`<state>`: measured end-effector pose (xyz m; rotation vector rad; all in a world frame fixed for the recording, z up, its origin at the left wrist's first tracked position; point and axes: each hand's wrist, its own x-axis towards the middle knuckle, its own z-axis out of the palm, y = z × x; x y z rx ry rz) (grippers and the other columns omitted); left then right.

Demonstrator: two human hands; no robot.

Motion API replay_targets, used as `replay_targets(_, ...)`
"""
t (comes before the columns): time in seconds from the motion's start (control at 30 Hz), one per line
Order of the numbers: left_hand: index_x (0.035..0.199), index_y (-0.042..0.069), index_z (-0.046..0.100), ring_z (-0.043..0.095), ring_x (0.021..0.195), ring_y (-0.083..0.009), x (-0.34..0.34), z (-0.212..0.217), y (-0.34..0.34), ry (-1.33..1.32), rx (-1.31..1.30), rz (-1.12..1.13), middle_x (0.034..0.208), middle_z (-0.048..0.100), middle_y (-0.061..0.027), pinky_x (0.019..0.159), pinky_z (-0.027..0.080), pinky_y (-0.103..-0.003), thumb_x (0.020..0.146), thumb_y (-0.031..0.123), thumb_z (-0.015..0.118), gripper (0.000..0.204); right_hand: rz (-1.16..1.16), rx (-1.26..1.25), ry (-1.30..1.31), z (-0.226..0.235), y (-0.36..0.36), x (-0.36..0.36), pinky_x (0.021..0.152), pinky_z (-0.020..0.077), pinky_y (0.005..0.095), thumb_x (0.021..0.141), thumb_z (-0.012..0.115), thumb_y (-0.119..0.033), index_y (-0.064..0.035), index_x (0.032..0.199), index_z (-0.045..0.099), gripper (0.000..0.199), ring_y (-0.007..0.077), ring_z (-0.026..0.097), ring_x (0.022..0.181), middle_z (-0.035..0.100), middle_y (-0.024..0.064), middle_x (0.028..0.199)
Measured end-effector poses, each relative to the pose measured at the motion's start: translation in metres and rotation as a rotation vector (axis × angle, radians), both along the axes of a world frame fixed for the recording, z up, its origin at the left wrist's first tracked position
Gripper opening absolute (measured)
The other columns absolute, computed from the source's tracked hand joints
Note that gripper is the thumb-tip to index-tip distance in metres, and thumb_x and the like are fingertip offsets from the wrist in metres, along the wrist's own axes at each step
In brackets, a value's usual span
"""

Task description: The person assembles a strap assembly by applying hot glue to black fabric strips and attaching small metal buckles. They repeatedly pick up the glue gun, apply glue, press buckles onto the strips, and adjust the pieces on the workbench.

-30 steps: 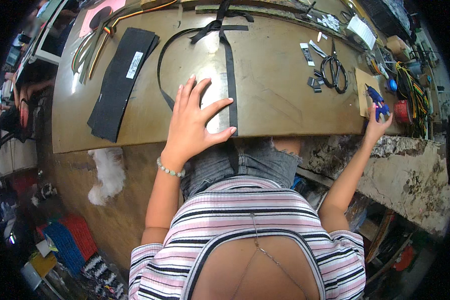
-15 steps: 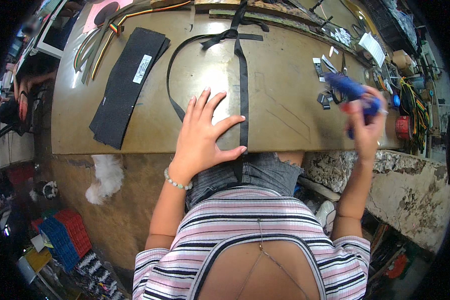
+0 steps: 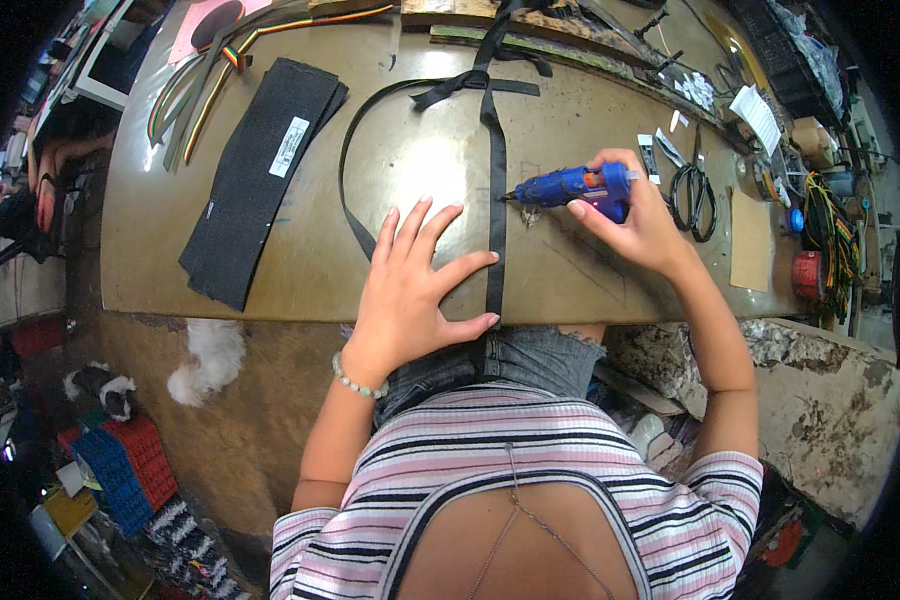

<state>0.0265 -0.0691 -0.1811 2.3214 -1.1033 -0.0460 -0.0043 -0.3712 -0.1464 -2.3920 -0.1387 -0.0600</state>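
Observation:
A long black strap [image 3: 497, 225] runs down the table to its front edge and hangs over it, its far part knotted and looped. My left hand [image 3: 415, 275] lies with fingers spread on the table, its thumb and index fingertips pressing on the strap. My right hand [image 3: 635, 225] grips a blue glue gun [image 3: 575, 190] with an orange part. The gun's dark nozzle points left, its tip at the strap's right edge above my left fingertips; whether it touches cannot be made out.
Stacked black fabric panels [image 3: 260, 185] lie to the left, striped ribbons [image 3: 215, 90] beyond. Black scissors [image 3: 692, 200] and a brown card [image 3: 750, 240] lie right. Wooden boards [image 3: 540, 50] line the back. A white furry animal [image 3: 208, 360] is on the floor. Another person's arm [image 3: 55, 175] shows far left.
My right hand has brought the glue gun left from the table's right side to the strap, uncovering the scissors and brown card. My left hand still holds the strap down.

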Motion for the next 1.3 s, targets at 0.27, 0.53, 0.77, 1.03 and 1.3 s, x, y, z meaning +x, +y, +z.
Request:
replay_targets(0.27, 0.117, 0.031, 0.070, 0.037, 0.141, -0.0418, 0.001, 0.000, -0.001, 0.012, 0.009, 0.000, 0.147, 0.046, -0.0126, 0.117, 0.025, -0.062, 0.065, 0.046, 0.084, 0.056, 0.061, -0.021, -0.048, -0.006, -0.006, 0.010, 0.072, 0.0549, 0.0370, 0.089, 0.077, -0.032, -0.0041, 0.124, 0.046, 0.055, 0.0291, 0.073, 0.080, 0.071, 0.0161, 0.089)
replay_targets(0.53, 0.117, 0.031, 0.070, 0.037, 0.141, -0.0421, 0.001, 0.001, -0.001, 0.017, 0.012, 0.001, 0.147, 0.046, -0.0129, 0.117, 0.024, -0.061, 0.066, 0.046, 0.084, 0.055, 0.079, -0.041, -0.107, -0.004, -0.011, 0.029, 0.069, 0.0533, 0.0347, 0.090, 0.076, -0.031, -0.0040, 0.122, 0.047, 0.052, 0.0255, 0.071, 0.076, 0.070, 0.0138, 0.087)
replay_targets(0.77, 0.118, 0.031, 0.070, 0.036, 0.141, -0.0422, 0.000, 0.002, 0.000, 0.015, 0.003, -0.006, 0.148, 0.046, -0.0132, 0.118, 0.024, -0.061, 0.067, 0.047, 0.083, 0.055, 0.135, -0.274, -0.090, 0.002, -0.010, 0.033, 0.068, 0.0540, 0.0385, 0.082, 0.081, -0.028, -0.0072, 0.123, 0.050, 0.055, 0.0296, 0.069, 0.076, 0.069, 0.0137, 0.088)
replay_targets(1.03, 0.124, 0.029, 0.068, 0.039, 0.139, -0.0450, 0.001, -0.001, 0.002, 0.000, -0.021, -0.023, 0.146, 0.047, -0.0166, 0.116, 0.026, -0.062, 0.070, 0.051, 0.080, 0.059, -0.523, -0.432, -0.536, 0.018, -0.040, -0.051, 0.087, 0.0541, 0.0374, 0.093, 0.070, -0.011, -0.0030, 0.130, 0.057, 0.041, 0.0290, 0.069, 0.101, 0.068, 0.0179, 0.117)
replay_targets(1.3, 0.116, 0.018, 0.070, 0.050, 0.131, -0.0407, 0.005, 0.018, 0.007, 0.043, -0.270, -0.047, 0.138, 0.055, -0.0157, 0.113, 0.036, -0.056, 0.076, 0.036, 0.082, 0.045, -1.366, -0.391, -0.109, -0.050, -0.192, -0.159, 0.088, 0.0490, 0.0446, 0.098, 0.057, -0.055, 0.0055, 0.112, 0.062, 0.062, 0.0387, 0.066, 0.095, 0.069, 0.0214, 0.099)
